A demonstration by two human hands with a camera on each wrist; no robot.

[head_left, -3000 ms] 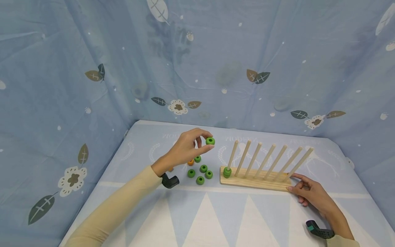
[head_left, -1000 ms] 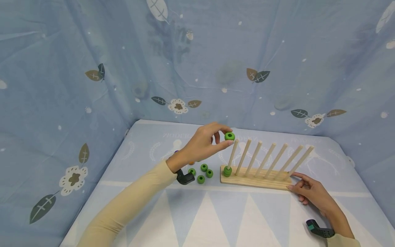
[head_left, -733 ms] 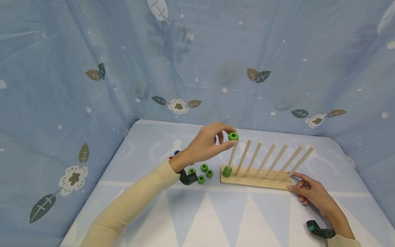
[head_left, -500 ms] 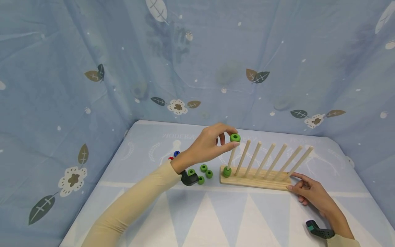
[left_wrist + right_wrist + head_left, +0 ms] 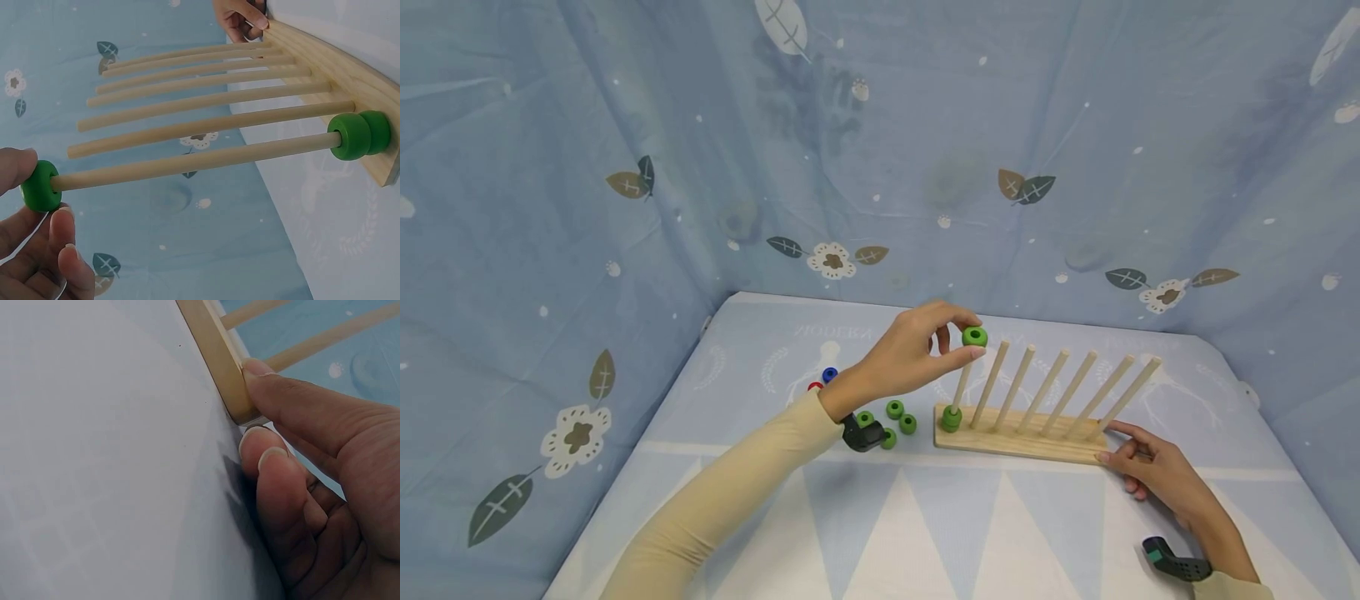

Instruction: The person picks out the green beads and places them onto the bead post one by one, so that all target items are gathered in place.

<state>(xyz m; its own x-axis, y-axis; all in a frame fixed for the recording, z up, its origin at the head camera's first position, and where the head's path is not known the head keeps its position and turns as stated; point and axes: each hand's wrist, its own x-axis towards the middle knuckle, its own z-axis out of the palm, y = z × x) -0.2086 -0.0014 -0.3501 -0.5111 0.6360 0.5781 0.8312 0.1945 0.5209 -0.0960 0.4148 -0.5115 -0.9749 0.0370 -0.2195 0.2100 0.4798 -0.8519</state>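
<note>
My left hand (image 5: 904, 352) pinches a green bead (image 5: 974, 337) between thumb and fingers at the top of the leftmost peg. In the left wrist view the peg's tip meets the hole of this bead (image 5: 41, 186). Two green beads (image 5: 353, 136) sit stacked at the foot of that peg. The wooden peg rack (image 5: 1022, 446) has a row of several upright pegs, the others bare. At the rack's right end, my right hand (image 5: 1165, 473) holds the base, its thumb (image 5: 256, 367) on the edge and other fingers curled beside the corner.
Several loose green beads (image 5: 895, 409) lie on the patterned cloth left of the rack. A blue bead (image 5: 829, 375) and a partly hidden red bead (image 5: 816, 386) lie beyond my left wrist. A blue curtain (image 5: 880, 167) rises behind the table.
My left hand has carried the green bead rightward from above the loose beads to the leftmost peg's tip, then slightly down. My right hand stays at the rack's end.
</note>
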